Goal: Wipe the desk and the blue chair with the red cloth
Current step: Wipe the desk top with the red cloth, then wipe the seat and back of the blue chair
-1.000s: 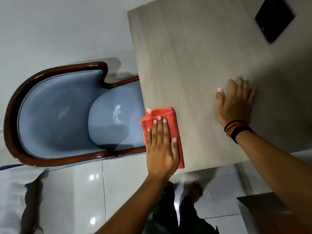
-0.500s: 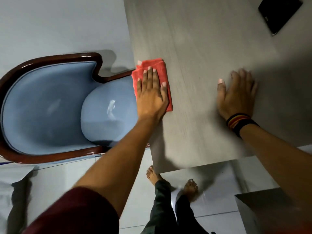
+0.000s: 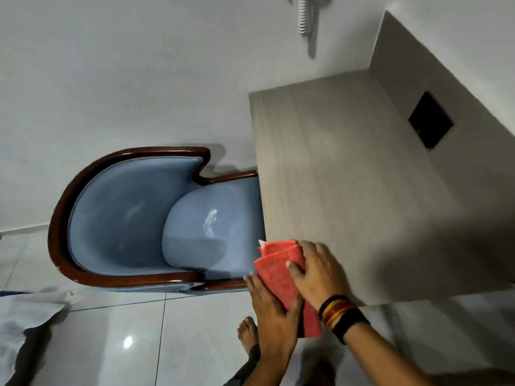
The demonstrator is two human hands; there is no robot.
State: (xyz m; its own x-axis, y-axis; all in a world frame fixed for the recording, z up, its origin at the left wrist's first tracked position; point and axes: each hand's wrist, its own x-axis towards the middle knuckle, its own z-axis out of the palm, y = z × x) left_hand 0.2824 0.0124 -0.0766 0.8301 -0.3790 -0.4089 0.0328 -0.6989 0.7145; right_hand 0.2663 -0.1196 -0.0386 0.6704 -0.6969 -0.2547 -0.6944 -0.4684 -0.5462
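The red cloth (image 3: 278, 270), folded, sits at the near left corner of the grey wood-grain desk (image 3: 348, 176) and hangs past its edge. My left hand (image 3: 274, 307) grips the cloth from below and the left. My right hand (image 3: 317, 270), with dark and striped bands on the wrist, lies on top of the cloth with the thumb pressing on it. The blue chair (image 3: 133, 218), with a dark wooden rim, is tucked against the desk's left edge, its seat partly under the desktop.
A black rectangular panel (image 3: 430, 121) sits on the upright board behind the desk. A white coiled cord (image 3: 305, 16) hangs on the wall. White fabric (image 3: 25, 310) lies on the glossy tiled floor at lower left. My bare foot (image 3: 248, 334) stands below the cloth.
My left hand drew the cloth from the far left edge back to the near corner. My right hand left the bare desktop and came onto the cloth. The view pulled back.
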